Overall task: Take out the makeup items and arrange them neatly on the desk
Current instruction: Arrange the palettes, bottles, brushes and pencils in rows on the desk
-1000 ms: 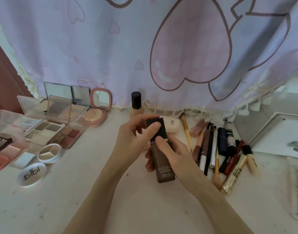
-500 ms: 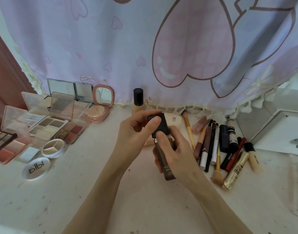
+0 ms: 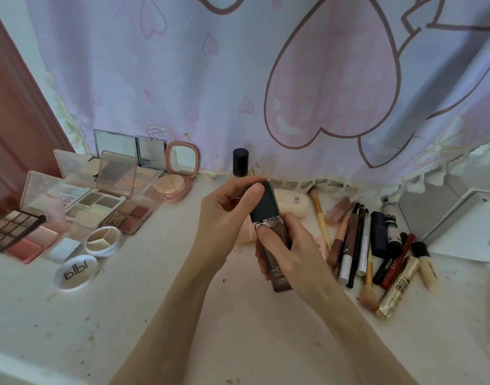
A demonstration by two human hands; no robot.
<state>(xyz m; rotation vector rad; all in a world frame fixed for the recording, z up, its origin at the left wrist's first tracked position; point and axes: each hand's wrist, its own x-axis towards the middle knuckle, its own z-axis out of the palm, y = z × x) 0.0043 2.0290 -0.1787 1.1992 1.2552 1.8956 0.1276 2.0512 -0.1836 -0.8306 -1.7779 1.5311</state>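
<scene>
A brown rectangular foundation bottle (image 3: 280, 279) with a black square cap (image 3: 266, 207) is held above the middle of the desk (image 3: 238, 329). My right hand (image 3: 288, 251) grips the bottle's body. My left hand (image 3: 227, 218) pinches the cap between thumb and fingers. Open eyeshadow palettes (image 3: 105, 204) and a pink compact with a mirror (image 3: 177, 176) lie at the left. A row of pencils, brushes and tubes (image 3: 371, 245) lies at the right. Another black-capped bottle (image 3: 240, 162) stands upright behind my hands.
A round white jar lid (image 3: 74, 272) and a round three-part pot (image 3: 103, 241) sit left of centre. A cream oval case (image 3: 291, 205) lies behind the bottle. A heart-print curtain (image 3: 266, 79) hangs at the back. A white box (image 3: 466, 226) stands at the right.
The bottle has turned in my hands, showing a narrower side. Both hands keep their hold at the same spot. The view has tilted slightly upward.
</scene>
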